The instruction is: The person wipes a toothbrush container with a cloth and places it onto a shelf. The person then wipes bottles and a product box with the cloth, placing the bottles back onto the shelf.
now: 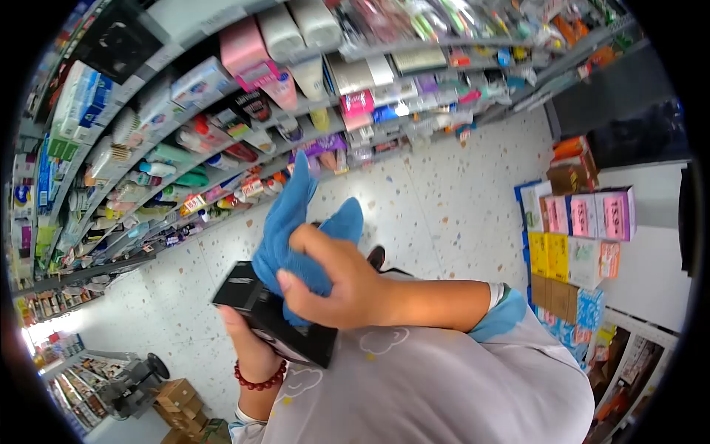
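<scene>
A blue cloth (285, 229) is bunched in my right hand (336, 285), its loose ends sticking up past the fingers. The lower part of the cloth lies against a black box (307, 344). My left hand (251, 351), with a red bead bracelet at the wrist, grips that box from below and the side. The box is tilted in front of my body. Most of my left fingers are hidden behind it, and the printing on it is too blurred to read.
Store shelves (222, 148) packed with bottles, tubes and boxes curve along the left and top. Stacked cartons (569, 251) stand at the right. Brown cardboard boxes (181, 399) sit at the lower left. Speckled floor (444, 192) runs between them.
</scene>
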The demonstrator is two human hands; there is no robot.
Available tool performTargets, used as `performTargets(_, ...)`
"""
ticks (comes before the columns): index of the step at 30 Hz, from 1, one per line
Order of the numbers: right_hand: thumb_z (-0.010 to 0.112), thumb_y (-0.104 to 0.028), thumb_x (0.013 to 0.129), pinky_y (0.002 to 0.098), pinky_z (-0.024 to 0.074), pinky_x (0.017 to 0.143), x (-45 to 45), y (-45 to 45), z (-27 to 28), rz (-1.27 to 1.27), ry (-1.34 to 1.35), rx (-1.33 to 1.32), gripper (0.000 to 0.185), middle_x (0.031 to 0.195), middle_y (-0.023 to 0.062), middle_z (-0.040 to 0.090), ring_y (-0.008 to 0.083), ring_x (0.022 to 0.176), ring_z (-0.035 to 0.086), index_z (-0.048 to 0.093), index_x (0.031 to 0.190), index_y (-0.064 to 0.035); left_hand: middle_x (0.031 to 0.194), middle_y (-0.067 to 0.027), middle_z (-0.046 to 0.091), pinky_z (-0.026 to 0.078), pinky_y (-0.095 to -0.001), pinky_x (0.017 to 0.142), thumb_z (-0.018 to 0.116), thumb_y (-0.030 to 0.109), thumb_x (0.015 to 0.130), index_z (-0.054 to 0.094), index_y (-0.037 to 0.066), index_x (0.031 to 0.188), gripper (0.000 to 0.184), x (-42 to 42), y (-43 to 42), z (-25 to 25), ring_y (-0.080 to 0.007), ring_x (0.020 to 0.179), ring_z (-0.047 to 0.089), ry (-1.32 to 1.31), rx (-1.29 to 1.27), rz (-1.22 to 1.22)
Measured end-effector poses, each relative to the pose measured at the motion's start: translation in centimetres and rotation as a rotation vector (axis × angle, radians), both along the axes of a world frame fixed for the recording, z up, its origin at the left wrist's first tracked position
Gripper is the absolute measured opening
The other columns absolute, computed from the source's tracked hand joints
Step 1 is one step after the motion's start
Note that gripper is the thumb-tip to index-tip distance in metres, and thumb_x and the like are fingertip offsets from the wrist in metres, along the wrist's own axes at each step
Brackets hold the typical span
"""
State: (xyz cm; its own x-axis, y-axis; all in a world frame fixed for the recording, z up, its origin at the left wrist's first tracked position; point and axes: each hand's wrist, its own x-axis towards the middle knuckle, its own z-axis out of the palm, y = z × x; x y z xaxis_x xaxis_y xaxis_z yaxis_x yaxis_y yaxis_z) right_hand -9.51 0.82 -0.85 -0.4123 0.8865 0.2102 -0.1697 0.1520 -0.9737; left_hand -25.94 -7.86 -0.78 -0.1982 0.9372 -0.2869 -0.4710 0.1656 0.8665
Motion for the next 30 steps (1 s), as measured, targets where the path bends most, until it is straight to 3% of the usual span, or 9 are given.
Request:
performTargets(4, 0.066, -0.011, 0.091, 0.0378, 0.0477, 0.061, 0.5, -7.1, -3.6, 0.159, 0.013, -0.117, 0.019, 0.077, 0.0154, 0.06, 0.026, 0.065, 0.061, 0.049, 0.096, -0.0026, 0.095, -0.0075, 0.069, 0.058, -0.0362, 0.072, 0.041, 0.062, 0.103, 0.063, 0.007, 0.115, 0.061, -0.5, 1.2, 1.5, -0.0212, 0.079, 0.069, 0.016, -0.1, 0.427)
performTargets(7, 0.064, -0.011, 0.092, 0.0383, 0.0489, 0.062, 1.6, -7.8, -4.0, 0.135, -0.053, -0.057, 0.018, 0.078, 0.0157, 0.061, 0.0276, 0.066, 0.064, 0.049, 0.096, -0.0023, 0.093, -0.0082, 0.07, 0.058, -0.0371, 0.069, 0.041, 0.063, 0.103, 0.063, 0.007, 0.115, 0.061, 0.9, 0.7, 2.0, -0.0227, 0.075, 0.069, 0.086, -0.165, 0.455)
performTargets(9, 0.063, -0.012, 0.093, 0.0372, 0.0489, 0.062, 2.2, -6.5, -3.8, 0.103, -0.059, -0.028, 0.018, 0.077, 0.013, 0.061, 0.023, 0.064, 0.062, 0.049, 0.097, -0.0022, 0.123, -0.0095, 0.065, 0.052, -0.0398, 0.097, 0.036, 0.064, 0.103, 0.055, 0.007, 0.135, 0.068, -0.1, -1.5, 0.0, -0.0232, 0.11, 0.065, 0.067, 0.003, 0.14)
performTargets(13, 0.065, -0.014, 0.094, 0.034, 0.0472, 0.061, 3.9, -4.0, -1.6, -0.128, 0.054, -0.018, 0.021, 0.076, 0.0082, 0.057, 0.0141, 0.065, 0.054, 0.049, 0.101, -0.0027, 0.149, -0.0123, 0.05, 0.032, -0.0447, 0.119, 0.028, 0.064, 0.105, 0.041, 0.005, 0.149, 0.075, 4.5, -4.6, -1.8, -0.0285, 0.14, 0.045, 0.12, -0.037, -0.155)
performTargets(18, 0.065, -0.013, 0.095, 0.0301, 0.0457, 0.063, 4.0, -7.7, -3.5, -0.144, 0.059, -0.02, 0.02, 0.077, 0.0036, 0.056, 0.0077, 0.07, 0.051, 0.047, 0.1, -0.004, 0.133, -0.01, 0.061, 0.045, -0.0406, 0.107, 0.035, 0.061, 0.105, 0.053, 0.008, 0.14, 0.066, 5.2, -1.2, 0.0, -0.0246, 0.119, 0.06, -0.142, -0.052, 0.024)
performTargets(22, 0.065, -0.013, 0.095, 0.0304, 0.0462, 0.063, 4.1, -11.9, -4.4, 0.038, 0.126, -0.268, 0.022, 0.078, 0.0072, 0.056, 0.0108, 0.068, 0.053, 0.046, 0.101, -0.0043, 0.121, -0.0116, 0.065, 0.05, -0.0378, 0.098, 0.038, 0.06, 0.104, 0.055, 0.006, 0.136, 0.065, 0.8, -0.2, -2.0, -0.0218, 0.109, 0.063, -0.307, 0.077, -0.238)
performTargets(25, 0.065, -0.013, 0.094, 0.0316, 0.0467, 0.063, 4.2, -11.5, -4.5, -0.038, 0.093, -0.151, 0.021, 0.079, 0.0092, 0.058, 0.0155, 0.067, 0.056, 0.047, 0.101, -0.0037, 0.119, -0.0125, 0.065, 0.051, -0.0369, 0.097, 0.039, 0.06, 0.103, 0.052, 0.006, 0.138, 0.066, 2.2, -1.0, -2.2, -0.0228, 0.107, 0.064, -0.207, 0.029, -0.281)
performTargets(27, 0.066, -0.013, 0.093, 0.0322, 0.0469, 0.064, 3.9, -11.0, -4.4, -0.09, 0.091, -0.088, 0.021, 0.079, 0.0101, 0.058, 0.0186, 0.067, 0.057, 0.049, 0.1, -0.0032, 0.119, -0.0122, 0.065, 0.05, -0.0381, 0.098, 0.042, 0.059, 0.102, 0.049, 0.005, 0.14, 0.067, 3.4, -2.3, -4.0, -0.0237, 0.109, 0.064, 0.268, 0.114, -0.055)
performTargets(30, 0.067, -0.013, 0.092, 0.0337, 0.0473, 0.065, 4.1, -10.5, -4.4, -0.144, 0.046, -0.018, 0.02, 0.081, 0.0121, 0.06, 0.0246, 0.068, 0.058, 0.052, 0.098, -0.0022, 0.129, -0.013, 0.062, 0.046, -0.0384, 0.104, 0.046, 0.054, 0.101, 0.048, 0.002, 0.141, 0.066, 3.1, -3.3, -4.3, -0.0232, 0.119, 0.06, 0.273, -0.072, -0.102)
